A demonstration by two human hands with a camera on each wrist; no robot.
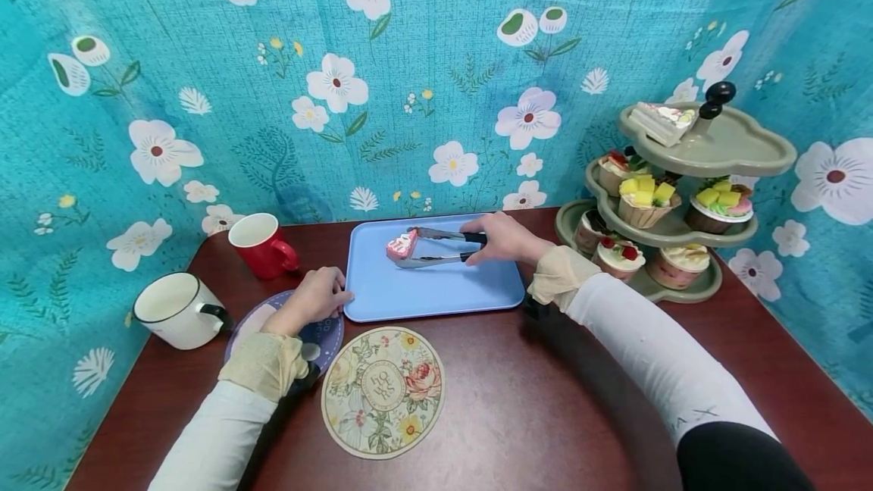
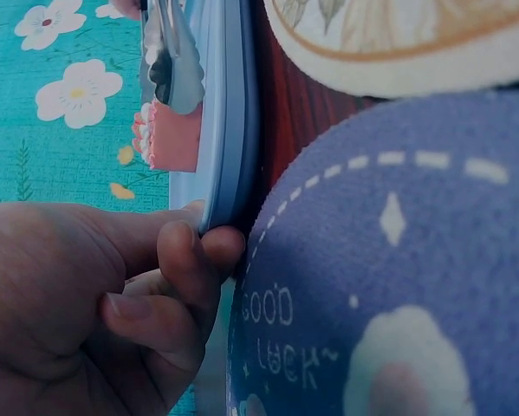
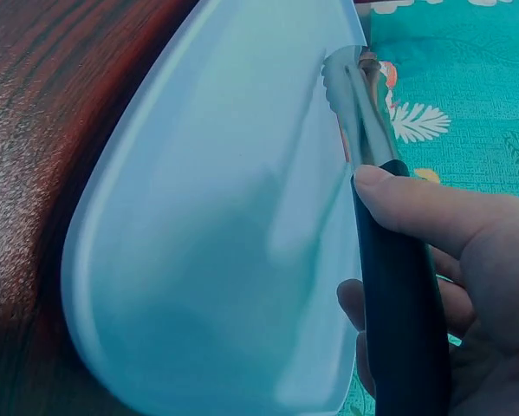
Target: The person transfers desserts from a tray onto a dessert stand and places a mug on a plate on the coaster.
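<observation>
On the dark red table, a blue tray is pinched at its left edge by the left hand, while the right hand grips tongs, a pink cake slice between their tips over the tray.

The left hand hides part of the purple mat; the right-wrist view crops the tongs (their pink cake mostly hidden).
</observation>
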